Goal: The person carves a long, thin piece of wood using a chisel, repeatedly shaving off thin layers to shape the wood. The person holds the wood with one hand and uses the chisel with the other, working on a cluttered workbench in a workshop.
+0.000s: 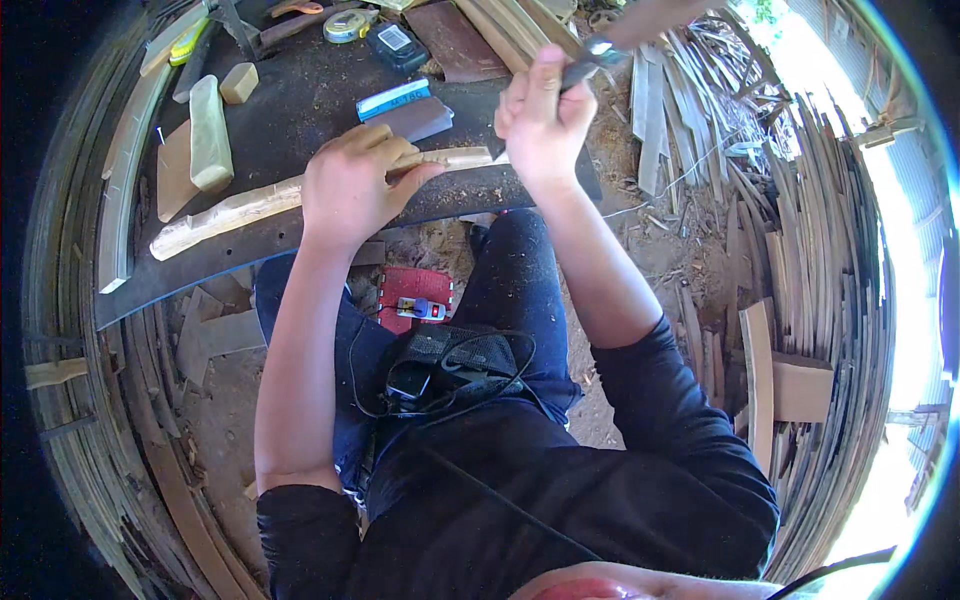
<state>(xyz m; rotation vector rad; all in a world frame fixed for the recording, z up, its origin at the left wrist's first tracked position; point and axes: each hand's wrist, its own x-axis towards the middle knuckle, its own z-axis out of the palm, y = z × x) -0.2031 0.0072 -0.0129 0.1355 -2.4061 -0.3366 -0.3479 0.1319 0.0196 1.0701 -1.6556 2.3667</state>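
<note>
My left hand [345, 185] is closed around a long pale wooden strip [235, 215] that lies along the near side of the dark workbench [265, 130]. The strip's left end is rounded; its middle is hidden under my fingers. My right hand [545, 120] is raised over the strip's right end, wrapped round the dark handle of a large knife [655, 20]. Its broad brownish blade points up and to the right, away from the wood, and is cut off by the picture's edge. The handle's lower end hangs near the strip; whether they touch, I cannot tell.
On the bench lie a wooden block [210, 135], a small wood cube [239, 83], a blue-and-white packet [393, 99], a black device [397, 47] and a tape measure [349, 25]. Wood strips [790, 240] are heaped at the right. A red mat [415, 285] lies between my legs.
</note>
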